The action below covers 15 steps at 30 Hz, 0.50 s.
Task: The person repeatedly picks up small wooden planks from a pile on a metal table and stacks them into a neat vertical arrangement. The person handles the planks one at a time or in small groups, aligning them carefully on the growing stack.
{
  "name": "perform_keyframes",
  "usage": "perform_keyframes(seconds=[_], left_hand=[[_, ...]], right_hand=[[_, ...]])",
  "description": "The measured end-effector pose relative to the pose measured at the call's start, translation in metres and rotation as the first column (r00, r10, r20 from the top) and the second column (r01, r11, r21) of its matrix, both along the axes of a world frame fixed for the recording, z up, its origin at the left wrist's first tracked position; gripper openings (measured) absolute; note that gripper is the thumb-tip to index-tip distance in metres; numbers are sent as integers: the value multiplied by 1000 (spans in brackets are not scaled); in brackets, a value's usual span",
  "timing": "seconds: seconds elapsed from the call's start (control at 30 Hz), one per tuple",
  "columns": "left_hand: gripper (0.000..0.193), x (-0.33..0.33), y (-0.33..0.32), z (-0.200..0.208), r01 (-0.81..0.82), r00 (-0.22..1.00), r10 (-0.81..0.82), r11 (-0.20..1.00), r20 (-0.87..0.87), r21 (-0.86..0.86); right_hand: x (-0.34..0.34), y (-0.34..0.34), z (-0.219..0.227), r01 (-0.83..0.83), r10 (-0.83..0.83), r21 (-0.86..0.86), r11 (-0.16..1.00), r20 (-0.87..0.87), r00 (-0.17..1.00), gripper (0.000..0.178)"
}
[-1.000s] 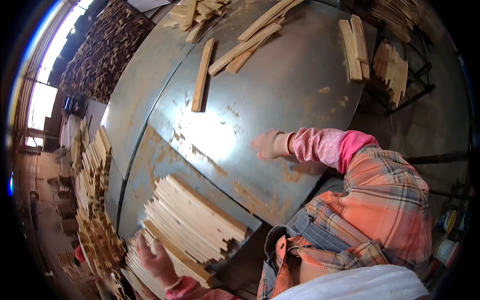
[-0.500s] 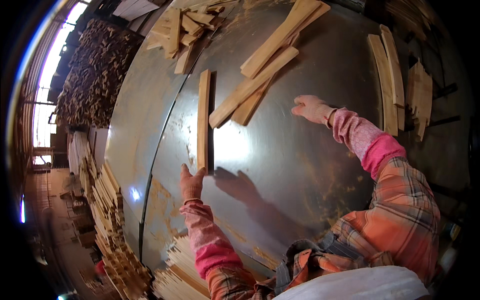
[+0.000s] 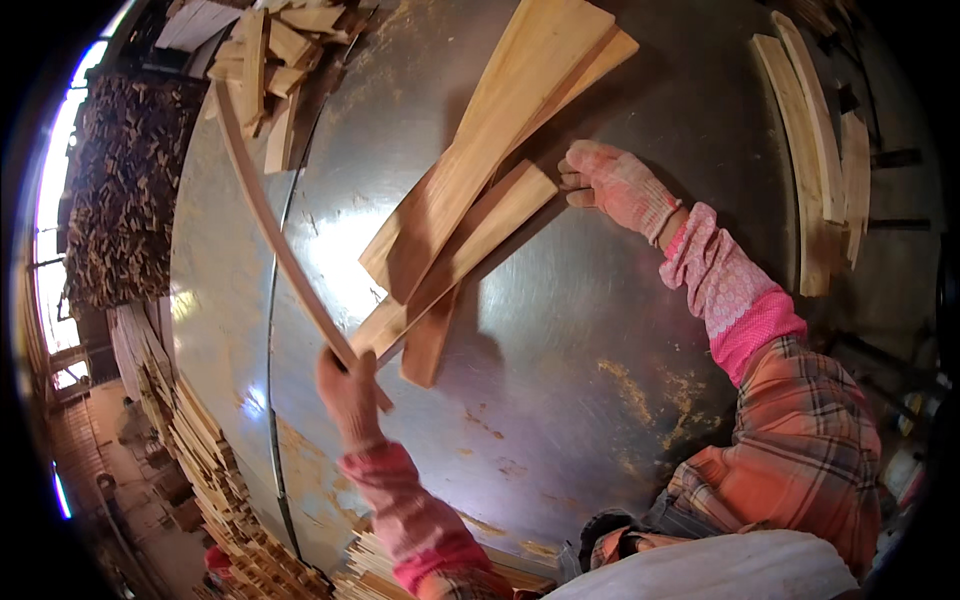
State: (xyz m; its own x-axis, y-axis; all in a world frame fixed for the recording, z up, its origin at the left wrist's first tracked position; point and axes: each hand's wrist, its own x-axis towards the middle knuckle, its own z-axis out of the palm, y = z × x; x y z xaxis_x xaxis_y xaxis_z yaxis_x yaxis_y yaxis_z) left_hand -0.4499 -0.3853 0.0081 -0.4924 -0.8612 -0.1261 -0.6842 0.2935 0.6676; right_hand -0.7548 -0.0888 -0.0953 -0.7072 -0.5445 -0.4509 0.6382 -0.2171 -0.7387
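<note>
My gloved left hand (image 3: 348, 395) grips the near end of a long narrow wooden strip (image 3: 268, 222), which slants up and away to the far left above the metal table. My gloved right hand (image 3: 622, 190) is held with loosely bent fingers a little apart and nothing in them, just right of the boards. Several boards lie crossed in the middle: a wide board (image 3: 490, 140) on top, a board (image 3: 490, 235) slanting beneath it, and the end of another board (image 3: 430, 345) poking out below. The board ends under the wide one are partly hidden.
The metal table (image 3: 560, 400) has a dark seam on the left and sawdust patches. A heap of short offcuts (image 3: 285, 50) lies at the far left. Long boards (image 3: 795, 150) stand along the right edge. Stacked strips (image 3: 200, 440) and a large wood pile (image 3: 125, 190) are at the left.
My left hand has closed on the strip and raised it, tilting its far end left. My right hand has come nearer the crossed boards. The view has shifted, and the boards appear larger.
</note>
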Motion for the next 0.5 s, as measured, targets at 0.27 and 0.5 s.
perform_keyframes(seconds=[0.27,0.5], left_hand=[[60,-106,-29,-19,163,937,-247,935,249,315],[63,35,40,-44,-48,958,-49,944,283,326]], right_hand=[[156,0,-4,-164,167,-29,986,153,974,53],[212,-27,33,-377,400,297,877,-19,916,37]])
